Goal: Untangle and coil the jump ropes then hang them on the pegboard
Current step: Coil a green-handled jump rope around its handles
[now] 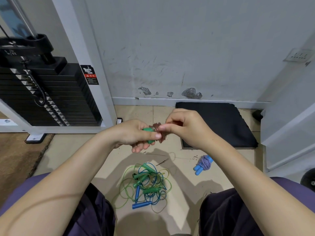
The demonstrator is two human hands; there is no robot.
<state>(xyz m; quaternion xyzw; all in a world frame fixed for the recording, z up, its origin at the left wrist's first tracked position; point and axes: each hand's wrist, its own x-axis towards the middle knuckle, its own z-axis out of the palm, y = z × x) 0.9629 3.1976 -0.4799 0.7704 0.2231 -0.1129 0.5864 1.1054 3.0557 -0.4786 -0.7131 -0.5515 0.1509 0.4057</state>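
While left hand (136, 135) curls round green plastic handles (150, 133) and right hand (180, 126) pinches reddish-brown cord coil (159, 132) against them, bundle sits mid-air over floor. Risks: pinch slips, wraps spring loose; loose end unseen. Tangled green, blue, yellow ropes (146, 184) below could snag dropped cord. Blue-handled wound rope (203, 163) lies apart. Pegboard not visible.

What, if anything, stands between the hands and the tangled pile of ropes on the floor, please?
Nothing visible on the floor blocks the tangled pile. But both the left hand and right hand are occupied, gripping a green-handled rope being coiled. No pegboard is in view.
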